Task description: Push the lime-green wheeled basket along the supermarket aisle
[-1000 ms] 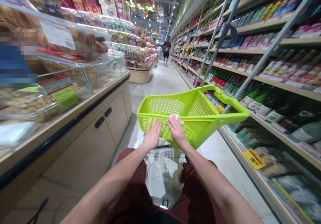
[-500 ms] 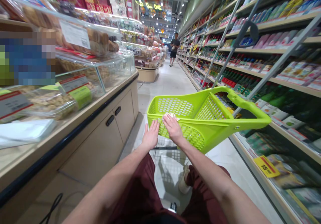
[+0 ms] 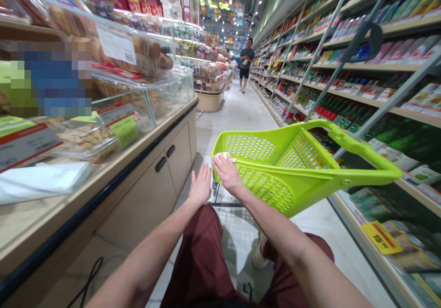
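Note:
A bright green plastic shopping cart basket (image 3: 320, 181) with perforated walls stands in front of me, its handle pointing right. On the rim at its left corner, my right hand (image 3: 228, 173) presses down a crumpled white cloth (image 3: 225, 155); most of the cloth is hidden under the fingers, and I cannot tell whether it is cloth or paper. Just left of that corner, my left hand (image 3: 200, 186) is open with fingers stretched out and nothing in it. Whether it touches the basket wall is hard to tell.
A wooden counter (image 3: 138, 202) with packaged foods runs along the left, a pale blue folded item (image 3: 44, 181) on it. Shelves of bottles and packs (image 3: 379, 64) line the right. Down the aisle a person (image 3: 245, 62) stands. A black cable (image 3: 87, 280) hangs at lower left.
My right hand has slid left along the rim with the white cloth to the corner. My left hand has moved slightly left, away from the basket wall. The view has shifted a little left.

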`<action>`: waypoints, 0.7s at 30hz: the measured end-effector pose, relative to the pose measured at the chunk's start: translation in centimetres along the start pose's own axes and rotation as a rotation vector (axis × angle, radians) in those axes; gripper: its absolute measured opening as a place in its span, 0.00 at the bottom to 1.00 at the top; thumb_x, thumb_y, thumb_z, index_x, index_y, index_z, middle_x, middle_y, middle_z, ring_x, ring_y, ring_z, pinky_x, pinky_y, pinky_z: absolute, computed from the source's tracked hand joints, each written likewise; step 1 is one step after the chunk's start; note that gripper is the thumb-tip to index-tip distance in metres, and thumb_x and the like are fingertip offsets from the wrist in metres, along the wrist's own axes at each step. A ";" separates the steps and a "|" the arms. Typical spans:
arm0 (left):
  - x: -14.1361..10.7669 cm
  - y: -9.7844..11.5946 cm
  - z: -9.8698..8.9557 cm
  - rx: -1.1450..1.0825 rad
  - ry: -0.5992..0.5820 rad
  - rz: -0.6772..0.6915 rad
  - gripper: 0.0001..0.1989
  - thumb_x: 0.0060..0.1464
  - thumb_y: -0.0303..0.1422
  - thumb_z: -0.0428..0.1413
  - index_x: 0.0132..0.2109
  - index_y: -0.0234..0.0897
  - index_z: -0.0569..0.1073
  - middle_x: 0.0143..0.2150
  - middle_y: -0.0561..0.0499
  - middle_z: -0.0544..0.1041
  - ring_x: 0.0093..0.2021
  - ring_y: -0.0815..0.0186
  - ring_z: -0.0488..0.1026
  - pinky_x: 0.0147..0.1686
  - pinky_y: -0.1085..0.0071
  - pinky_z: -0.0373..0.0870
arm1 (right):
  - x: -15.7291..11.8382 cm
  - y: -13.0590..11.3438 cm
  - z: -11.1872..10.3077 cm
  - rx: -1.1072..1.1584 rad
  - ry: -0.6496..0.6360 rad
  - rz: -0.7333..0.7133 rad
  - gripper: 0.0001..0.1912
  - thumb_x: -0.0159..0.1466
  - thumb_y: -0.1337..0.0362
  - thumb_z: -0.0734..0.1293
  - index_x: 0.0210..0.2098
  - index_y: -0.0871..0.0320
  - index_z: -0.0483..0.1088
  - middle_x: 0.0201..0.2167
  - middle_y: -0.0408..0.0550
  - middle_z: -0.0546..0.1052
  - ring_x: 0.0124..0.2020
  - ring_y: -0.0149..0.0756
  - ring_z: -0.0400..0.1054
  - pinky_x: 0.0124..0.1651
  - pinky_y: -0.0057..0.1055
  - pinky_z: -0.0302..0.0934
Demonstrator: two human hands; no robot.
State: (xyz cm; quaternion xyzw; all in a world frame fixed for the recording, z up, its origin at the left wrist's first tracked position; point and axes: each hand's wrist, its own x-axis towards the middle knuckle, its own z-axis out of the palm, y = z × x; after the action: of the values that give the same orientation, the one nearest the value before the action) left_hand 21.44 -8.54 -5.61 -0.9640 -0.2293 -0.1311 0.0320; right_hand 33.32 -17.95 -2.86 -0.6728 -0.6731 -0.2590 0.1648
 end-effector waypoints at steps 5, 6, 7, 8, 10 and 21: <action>-0.3 0.1 -0.5 -0.004 -0.046 0.022 0.34 0.42 0.24 0.43 0.60 0.27 0.49 0.64 0.42 0.43 0.63 0.60 0.40 0.58 0.51 0.38 | -2.1 -0.1 3.0 -0.015 -0.081 -0.062 0.17 0.63 0.72 0.53 0.50 0.64 0.63 0.55 0.53 0.61 0.60 0.39 0.44 0.58 0.44 0.46; -0.4 0.1 -0.4 -0.002 -0.053 0.023 0.34 0.43 0.24 0.43 0.60 0.27 0.49 0.64 0.42 0.43 0.63 0.60 0.40 0.58 0.51 0.38 | -2.9 -0.3 3.6 -0.016 -0.101 -0.066 0.17 0.63 0.72 0.53 0.49 0.64 0.64 0.54 0.53 0.63 0.60 0.39 0.46 0.58 0.44 0.48; -0.5 0.1 -0.4 0.001 -0.056 0.022 0.34 0.43 0.24 0.43 0.60 0.27 0.49 0.64 0.42 0.43 0.63 0.60 0.40 0.58 0.51 0.38 | -3.6 -0.5 4.0 -0.016 -0.121 -0.069 0.16 0.63 0.72 0.53 0.48 0.64 0.65 0.53 0.54 0.64 0.59 0.39 0.48 0.57 0.44 0.49; -0.6 0.0 -0.3 0.003 -0.056 0.020 0.33 0.43 0.24 0.43 0.60 0.27 0.49 0.64 0.42 0.43 0.63 0.60 0.40 0.58 0.51 0.39 | -4.0 -0.8 4.2 -0.016 -0.135 -0.072 0.16 0.63 0.71 0.53 0.46 0.63 0.66 0.52 0.54 0.65 0.58 0.38 0.49 0.56 0.44 0.50; -0.5 -0.2 -0.3 0.008 -0.045 0.017 0.33 0.43 0.24 0.43 0.60 0.27 0.49 0.64 0.42 0.43 0.63 0.60 0.40 0.58 0.52 0.39 | -4.0 -1.2 3.6 -0.016 -0.129 -0.079 0.15 0.64 0.70 0.53 0.46 0.63 0.66 0.52 0.53 0.65 0.58 0.38 0.49 0.56 0.43 0.51; 2.4 2.3 -3.6 0.011 0.091 0.031 0.32 0.45 0.27 0.43 0.60 0.26 0.49 0.63 0.41 0.45 0.63 0.59 0.39 0.58 0.51 0.40 | 0.2 1.7 -4.2 -0.149 -0.108 0.180 0.18 0.62 0.72 0.55 0.51 0.61 0.61 0.56 0.51 0.60 0.59 0.43 0.47 0.56 0.45 0.49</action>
State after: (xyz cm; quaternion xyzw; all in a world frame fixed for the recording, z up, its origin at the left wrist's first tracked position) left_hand 23.73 -9.99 -1.48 -0.9602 -0.2133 -0.1730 0.0500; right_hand 34.45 -20.25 0.84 -0.7537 -0.5969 -0.2559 0.1007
